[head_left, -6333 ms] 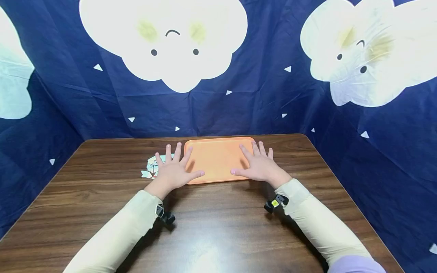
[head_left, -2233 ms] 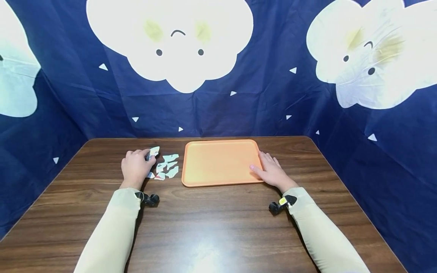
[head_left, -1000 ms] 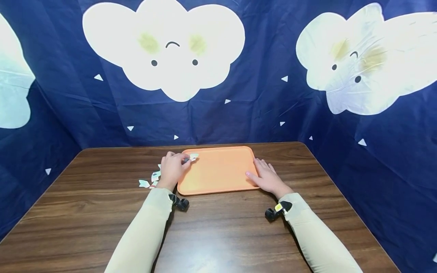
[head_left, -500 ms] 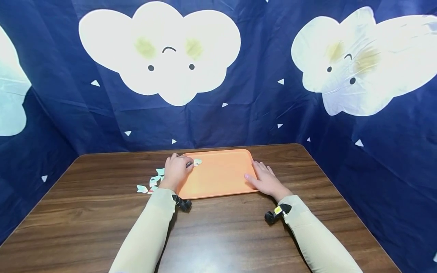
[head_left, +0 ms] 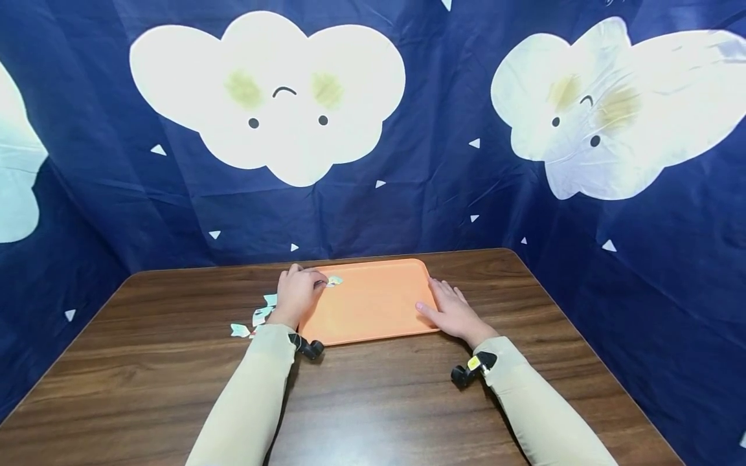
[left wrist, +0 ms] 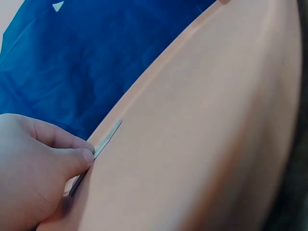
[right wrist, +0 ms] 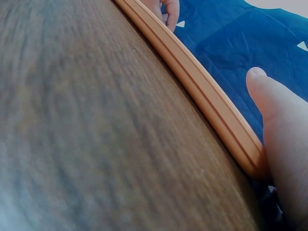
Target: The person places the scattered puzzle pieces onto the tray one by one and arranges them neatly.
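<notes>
My left hand (head_left: 296, 296) is over the left end of an orange tray (head_left: 373, 304). Between its thumb and fingers it pinches a thin, flat puzzle piece (head_left: 334, 281) printed in pale blue. In the left wrist view the puzzle piece (left wrist: 109, 139) shows nearly edge-on, low against the tray floor by the rim, its near part behind the thumb. My right hand (head_left: 457, 313) rests along the tray's right edge, fingers extended outside and thumb over the rim. Left of the tray lie several similar loose pieces (head_left: 261, 316), partly hidden by the left hand and sleeve.
The tray lies near the back edge of a brown wooden table (head_left: 373, 395). Behind stands a dark blue cloth (head_left: 350, 220) with white clouds and triangles. Each wrist carries a small black camera, such as the right camera (head_left: 464, 374).
Earlier both spread hands hovered over the tray. The left hand has since picked a piece from the pile and carried it right onto the tray; the right hand has settled on the right rim.
</notes>
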